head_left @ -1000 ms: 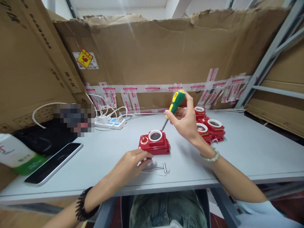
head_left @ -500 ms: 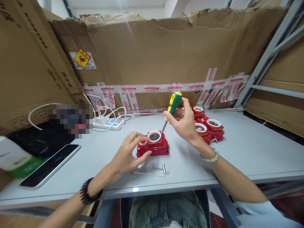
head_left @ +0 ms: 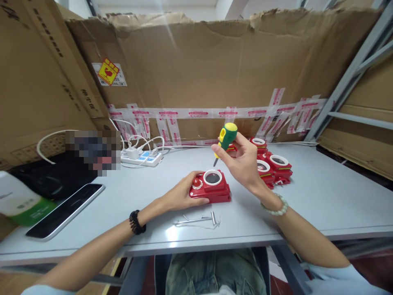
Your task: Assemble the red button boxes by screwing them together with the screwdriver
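My left hand (head_left: 184,194) grips the left end of a red box (head_left: 218,195) with a white-ringed round window and a red knob, lying on the grey table. In my right hand (head_left: 242,162) is a green and yellow screwdriver (head_left: 227,136), pointing down, its tip just above and behind the box's window and apart from it. In front of the box lie a metal rod with a crossbar (head_left: 196,221) and small screws.
More red boxes (head_left: 278,161) are stacked to the right, partly behind my right hand. A white power strip (head_left: 147,159) with cables stands at the back left. A phone (head_left: 66,211) and a green-white package (head_left: 26,205) lie left. Cardboard (head_left: 190,69) walls the back.
My left hand has closed on the box's left end, and the box has shifted right. The screwdriver is more upright, its tip raised slightly away from the box.
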Demonstrator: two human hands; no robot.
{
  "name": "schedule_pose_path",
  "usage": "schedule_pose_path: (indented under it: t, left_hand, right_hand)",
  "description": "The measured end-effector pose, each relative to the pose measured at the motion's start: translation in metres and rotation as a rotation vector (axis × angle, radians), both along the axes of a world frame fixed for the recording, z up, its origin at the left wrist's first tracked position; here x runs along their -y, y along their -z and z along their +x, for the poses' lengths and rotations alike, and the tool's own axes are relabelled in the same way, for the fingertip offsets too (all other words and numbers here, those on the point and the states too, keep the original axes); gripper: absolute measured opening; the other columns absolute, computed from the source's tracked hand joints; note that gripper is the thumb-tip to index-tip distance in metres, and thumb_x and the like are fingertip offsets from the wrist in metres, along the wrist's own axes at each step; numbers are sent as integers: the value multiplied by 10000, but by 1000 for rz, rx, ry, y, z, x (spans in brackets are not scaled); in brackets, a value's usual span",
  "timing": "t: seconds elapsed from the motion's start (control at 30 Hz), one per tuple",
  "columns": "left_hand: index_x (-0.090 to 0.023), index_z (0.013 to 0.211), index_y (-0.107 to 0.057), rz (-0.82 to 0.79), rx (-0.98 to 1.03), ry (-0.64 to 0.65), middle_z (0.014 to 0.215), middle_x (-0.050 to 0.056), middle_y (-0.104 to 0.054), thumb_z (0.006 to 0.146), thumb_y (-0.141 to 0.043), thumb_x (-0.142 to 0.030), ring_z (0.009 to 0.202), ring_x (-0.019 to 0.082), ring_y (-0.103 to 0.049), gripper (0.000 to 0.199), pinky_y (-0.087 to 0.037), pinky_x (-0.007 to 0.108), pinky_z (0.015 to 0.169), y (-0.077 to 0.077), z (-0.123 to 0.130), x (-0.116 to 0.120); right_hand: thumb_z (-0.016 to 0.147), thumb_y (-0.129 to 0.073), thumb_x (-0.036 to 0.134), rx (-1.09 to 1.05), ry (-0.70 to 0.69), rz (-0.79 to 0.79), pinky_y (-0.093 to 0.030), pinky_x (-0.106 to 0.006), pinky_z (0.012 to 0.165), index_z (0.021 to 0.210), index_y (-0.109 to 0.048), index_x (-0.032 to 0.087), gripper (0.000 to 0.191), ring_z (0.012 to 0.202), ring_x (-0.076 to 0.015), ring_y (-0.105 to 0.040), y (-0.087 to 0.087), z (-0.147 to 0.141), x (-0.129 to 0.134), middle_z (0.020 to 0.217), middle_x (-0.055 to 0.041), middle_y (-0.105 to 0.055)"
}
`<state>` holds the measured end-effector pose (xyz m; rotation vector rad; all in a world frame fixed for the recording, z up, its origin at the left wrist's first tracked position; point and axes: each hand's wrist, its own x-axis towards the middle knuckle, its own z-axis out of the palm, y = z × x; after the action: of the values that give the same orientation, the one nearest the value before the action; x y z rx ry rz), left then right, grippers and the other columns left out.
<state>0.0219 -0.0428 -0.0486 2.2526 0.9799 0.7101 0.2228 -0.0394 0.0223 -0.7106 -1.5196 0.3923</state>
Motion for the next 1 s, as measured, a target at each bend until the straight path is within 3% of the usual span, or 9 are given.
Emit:
schedule_pose_path:
  t: [0.17, 0.27, 0.47, 0.63, 0.83, 1.0]
  left_hand:
    - [-181, 1386, -326, -46, 45, 66, 1365, 170, -493, 750, -733, -388, 1146, 276, -576, 783, -470, 455, 985, -3, -7, 0]
    - [-170, 1315, -409, -58, 62, 41, 1263, 143, -576, 736, -744, -376, 1051, 256, -621, 700, -506, 437, 930, -3, -9, -1]
    - [-140, 1209, -508, -89, 133, 48, 1131, 108, -671, 701, -781, -403, 971, 250, -660, 634, -531, 390, 870, 5, 6, -9]
    - [-131, 1220, -521, -105, 165, 145, 1102, 101, -691, 743, -749, -401, 937, 241, -666, 594, -544, 365, 820, 8, 17, -14]
    - [-127, 1197, -548, -72, 148, 136, 1055, 86, -701, 751, -738, -414, 913, 237, -659, 562, -543, 360, 811, 10, 16, -15]
    - [-128, 1148, -583, -30, 138, 120, 1073, 94, -691, 747, -733, -413, 976, 257, -639, 514, -532, 381, 864, 10, 17, -15]
  right_hand:
    - [738, -760, 386, 21, -11, -1, -603, -350, 748, 947, -646, 197, 305, 802, -170, -662, 1, -1, 4, 921, -31, -683]
    - [737, -759, 372, 26, -64, -38, -615, -351, 740, 973, -621, 191, 328, 794, -178, -682, 2, -6, 7, 905, -31, -684]
    - [779, -676, 221, 116, -178, -100, -624, -339, 676, 1356, -366, 288, 658, 801, -183, -681, 4, -16, 14, 925, -21, -644]
    - [774, -629, 163, 232, -185, -79, -603, -269, 604, 1289, -421, 290, 570, 784, -146, -646, 4, -15, 17, 922, 4, -592]
    - [785, -617, 161, 267, -186, -86, -598, -256, 573, 1294, -409, 301, 567, 751, -133, -634, 3, -13, 19, 948, 2, -599]
    - [780, -693, 225, 359, -129, 21, -580, -262, 563, 1267, -433, 293, 556, 717, -132, -623, 4, -14, 22, 987, -4, -613]
